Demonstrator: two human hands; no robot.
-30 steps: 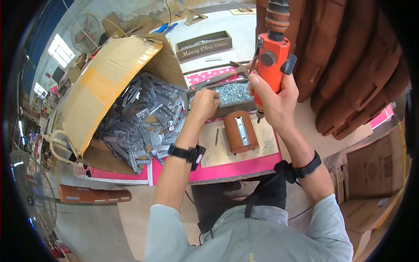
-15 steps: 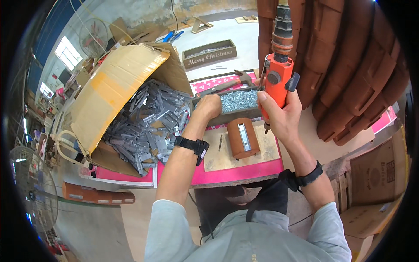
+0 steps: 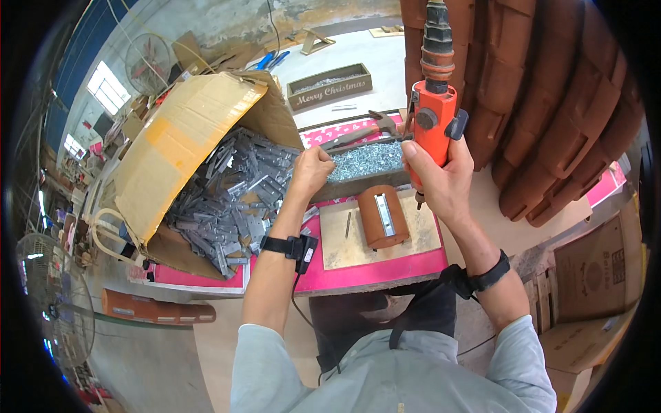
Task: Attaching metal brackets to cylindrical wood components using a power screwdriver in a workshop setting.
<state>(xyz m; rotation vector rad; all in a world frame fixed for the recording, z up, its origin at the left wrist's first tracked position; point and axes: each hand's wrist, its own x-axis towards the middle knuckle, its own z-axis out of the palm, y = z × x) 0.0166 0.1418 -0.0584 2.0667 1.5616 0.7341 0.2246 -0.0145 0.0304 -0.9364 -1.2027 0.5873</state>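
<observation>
Item: red-orange power driver, held upright, its bit pointing down beside the workpiece and not touching it. Right hand: clamped round the driver's body.

Item: left hand, at the left end of a long tray of small silvery screws; fingers curled together (whether a screw sits between them cannot be told). The hands are well apart.

Item: brown rounded workpiece, resting on a pale board on the pink-edged bench, in front of the tray. A narrow metal strip lies lengthwise along its upper face; neither hand is on it.

Item: thin dark rod, on the board, left of the workpiece.

Item: cardboard box, left, its mouth full of grey metal pieces.

Handling notes, by judgement: pinch one screw by the head, tip down; set the bit square in its recess; hold the driver in line with the screw; brace the curved workpiece against rolling; press steadily, and ease off once the head sits flush.
</observation>
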